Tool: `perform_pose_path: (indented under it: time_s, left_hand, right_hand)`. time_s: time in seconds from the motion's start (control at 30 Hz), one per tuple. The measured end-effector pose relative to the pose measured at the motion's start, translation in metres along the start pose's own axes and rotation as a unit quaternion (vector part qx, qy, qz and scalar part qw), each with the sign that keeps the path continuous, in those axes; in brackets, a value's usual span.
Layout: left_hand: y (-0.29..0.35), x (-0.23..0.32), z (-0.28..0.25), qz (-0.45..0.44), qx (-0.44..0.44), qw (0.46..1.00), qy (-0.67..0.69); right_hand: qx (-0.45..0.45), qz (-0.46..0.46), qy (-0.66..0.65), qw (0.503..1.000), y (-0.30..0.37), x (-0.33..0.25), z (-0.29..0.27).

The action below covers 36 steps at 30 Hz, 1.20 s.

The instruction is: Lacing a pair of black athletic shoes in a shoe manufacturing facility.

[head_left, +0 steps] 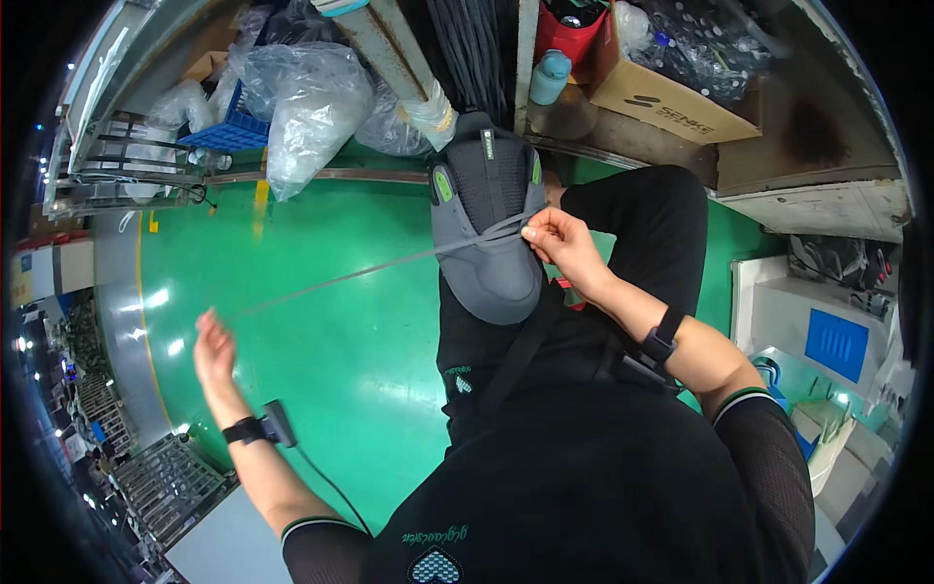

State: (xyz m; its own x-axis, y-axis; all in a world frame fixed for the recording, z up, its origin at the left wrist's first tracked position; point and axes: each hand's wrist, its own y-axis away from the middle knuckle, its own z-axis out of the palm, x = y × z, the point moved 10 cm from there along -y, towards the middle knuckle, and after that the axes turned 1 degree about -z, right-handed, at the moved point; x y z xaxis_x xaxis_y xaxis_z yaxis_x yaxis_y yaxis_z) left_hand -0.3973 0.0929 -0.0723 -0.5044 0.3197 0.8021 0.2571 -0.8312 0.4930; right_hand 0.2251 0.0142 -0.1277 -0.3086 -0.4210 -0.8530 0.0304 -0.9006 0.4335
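A dark grey shoe (493,277) with lime-green side accents lies on my raised leg, its toe toward me. A grey shoelace (375,266) crosses its front and runs taut out to the left. Its far end leads to my left hand (214,352), which is blurred, well out over the green floor, fingers drawn together on the lace. At the shoe's right side, my right hand (564,245) pinches the lace between thumb and fingertips. The loops by that hand overlap, so their exact path is unclear.
Clear plastic bags (316,107) and a blue crate (233,122) sit at the far left. Black cords (467,54) hang ahead. A shelf at the far right holds a cardboard box (671,109) of plastic-wrapped items, a blue bottle (551,78) and a red container (564,37).
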Motion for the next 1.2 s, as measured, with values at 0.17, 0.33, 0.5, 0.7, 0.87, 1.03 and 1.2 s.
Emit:
perform_pose_path:
  time_s: [0.17, 0.33, 0.5, 0.7, 0.87, 1.03, 1.2]
  left_hand:
    - [0.074, 0.111, -0.228, 0.108, 0.184, 0.976, -0.047]
    - [0.091, 0.035, -0.201, 0.134, 0.36, 0.882, -0.272]
    - [0.068, -0.145, 0.156, 0.198, -0.02, 0.878, -0.435]
    - [0.181, -0.162, 0.368, 0.456, -0.182, 0.63, -0.602]
    - [0.189, -0.167, 0.375, 0.453, -0.182, 0.627, -0.607]
    - [0.18, -0.177, 0.38, 0.426, -0.177, 0.604, -0.65]
    - [0.159, -0.184, 0.378, 0.391, -0.225, 0.651, -0.61]
  right_hand:
    - [-0.037, -0.093, -0.046, 0.994, 0.004, -0.046, 0.015]
    - [0.036, -0.054, -0.112, 0.992, -0.021, -0.038, -0.006]
    - [0.004, 0.007, 0.008, 1.0, 0.0, -0.016, 0.002]
    - [0.009, -0.005, 0.168, 0.986, -0.005, -0.042, 0.009]
    - [0.013, -0.362, 0.602, 0.711, 0.012, -0.096, 0.064]
    - [-0.098, -0.4, 0.685, 0.6, 0.016, -0.097, 0.078]
    - [-0.113, -0.362, 0.69, 0.617, 0.015, -0.099, 0.057]
